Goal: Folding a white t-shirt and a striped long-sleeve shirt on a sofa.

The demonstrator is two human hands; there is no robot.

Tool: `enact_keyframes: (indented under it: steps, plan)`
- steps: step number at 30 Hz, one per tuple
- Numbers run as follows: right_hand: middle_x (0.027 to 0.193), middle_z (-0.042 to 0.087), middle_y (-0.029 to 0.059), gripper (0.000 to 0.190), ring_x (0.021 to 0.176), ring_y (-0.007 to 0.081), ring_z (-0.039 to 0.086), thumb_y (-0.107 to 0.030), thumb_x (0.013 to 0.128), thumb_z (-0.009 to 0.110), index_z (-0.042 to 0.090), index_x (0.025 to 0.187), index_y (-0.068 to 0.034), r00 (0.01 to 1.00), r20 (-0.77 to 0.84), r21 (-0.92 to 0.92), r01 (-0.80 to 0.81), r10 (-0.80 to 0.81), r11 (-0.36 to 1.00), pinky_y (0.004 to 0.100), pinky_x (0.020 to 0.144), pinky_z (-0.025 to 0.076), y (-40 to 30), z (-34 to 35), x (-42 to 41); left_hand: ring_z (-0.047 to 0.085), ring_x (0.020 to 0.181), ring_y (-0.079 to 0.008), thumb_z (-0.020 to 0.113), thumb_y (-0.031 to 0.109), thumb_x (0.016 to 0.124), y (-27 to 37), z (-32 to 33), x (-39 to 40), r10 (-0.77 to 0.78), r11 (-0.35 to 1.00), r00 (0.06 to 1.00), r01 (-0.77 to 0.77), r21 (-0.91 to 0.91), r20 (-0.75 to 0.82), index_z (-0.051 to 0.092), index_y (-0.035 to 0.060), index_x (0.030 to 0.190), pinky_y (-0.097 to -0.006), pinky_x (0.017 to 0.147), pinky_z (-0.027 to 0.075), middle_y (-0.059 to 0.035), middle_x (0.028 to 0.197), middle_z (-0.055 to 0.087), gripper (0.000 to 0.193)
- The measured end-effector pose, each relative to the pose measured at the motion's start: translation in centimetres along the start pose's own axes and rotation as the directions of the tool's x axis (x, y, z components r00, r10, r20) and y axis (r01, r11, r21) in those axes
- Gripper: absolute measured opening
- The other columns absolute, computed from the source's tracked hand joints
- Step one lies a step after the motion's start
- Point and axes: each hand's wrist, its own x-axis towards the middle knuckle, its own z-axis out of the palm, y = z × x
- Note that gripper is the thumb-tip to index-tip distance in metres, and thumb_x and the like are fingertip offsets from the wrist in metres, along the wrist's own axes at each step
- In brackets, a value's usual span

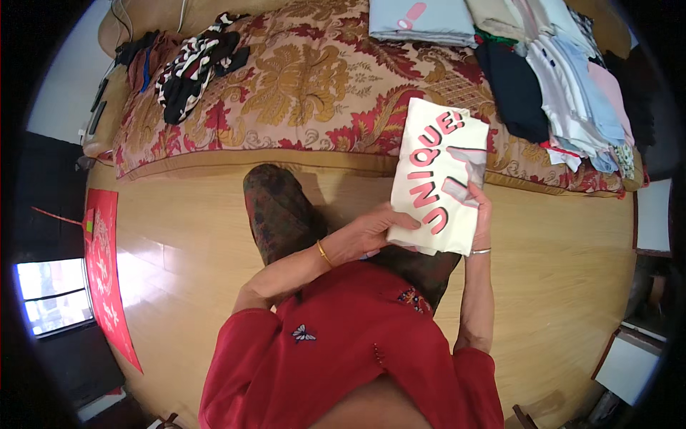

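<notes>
Both hands hold a folded cream-white garment point(429, 161) with pink and black printed lettering, in front of the patterned seat. My left hand point(383, 225) grips its lower left corner, thumb on top and fingers underneath. At the right edge, my right hand point(481, 214) holds the bundle, with part of the hand hidden behind the cloth. Beyond it, to the right, lie stacked folded clothes: a dark navy piece point(512, 91), white ones point(560, 96), and light blue ones point(600, 96). A folded pale blue cloth point(420, 21) with a pink print lies at the top.
A long seat with a red and gold floral cover point(300, 80) spans the front. On its left end lie a black, white and maroon patterned garment point(187, 75) and brown clothing point(161, 53). A red decorated banner point(107, 268) stands at the left, beside the wooden floor point(187, 295).
</notes>
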Motion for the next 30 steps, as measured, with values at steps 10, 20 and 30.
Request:
enact_keyframes:
  steps: [10, 20, 30]
  plan:
    - [0.1, 0.061, 0.0159, 0.035, 0.088, 0.0241, 0.062, -0.004, 0.071, 0.055, 0.056, 0.104, 0.008, 0.995, -0.1, -0.124, -0.02, 0.007, 0.992, 0.0347, 0.082, 0.05, 1.0, 0.8, -0.8, 0.061, 0.087, -0.0188, 0.062, 0.02, 0.081, -0.5, -1.1, -0.2, -0.069, 0.997, 0.997, 0.07, 0.042, -0.041, 0.049, 0.0007, 0.116, -0.031, 0.065, 0.054, -0.0096, 0.105, 0.06, 0.042]
    - [0.076, 0.064, 0.0117, 0.014, 0.065, 0.0174, 0.061, -0.001, 0.061, 0.059, 0.065, 0.073, 0.005, 0.983, 0.129, -0.739, 0.008, 0.129, 0.674, 0.0263, 0.065, 0.049, -7.0, 10.5, 4.6, 0.049, 0.111, -0.0239, 0.042, 0.038, 0.09, 11.3, -1.7, 3.6, 0.568, 0.802, 0.803, -0.493, -0.336, 0.178, 0.044, 0.0018, 0.122, -0.0391, 0.097, 0.036, -0.0114, 0.121, 0.052, 0.048]
    - [0.101, 0.06, 0.0149, 0.055, 0.085, 0.0214, 0.061, -0.005, 0.068, 0.063, 0.047, 0.12, 0.004, 0.991, 0.11, -0.993, 0.113, -0.079, 0.032, 0.0296, 0.074, 0.05, -10.2, 18.4, 16.6, 0.059, 0.093, -0.0212, 0.049, 0.005, 0.085, 17.5, -10.8, -1.2, 0.863, 0.487, 0.486, -0.725, 0.487, -0.14, 0.046, -0.005, 0.107, -0.0333, 0.084, 0.049, -0.0127, 0.105, 0.058, 0.024]
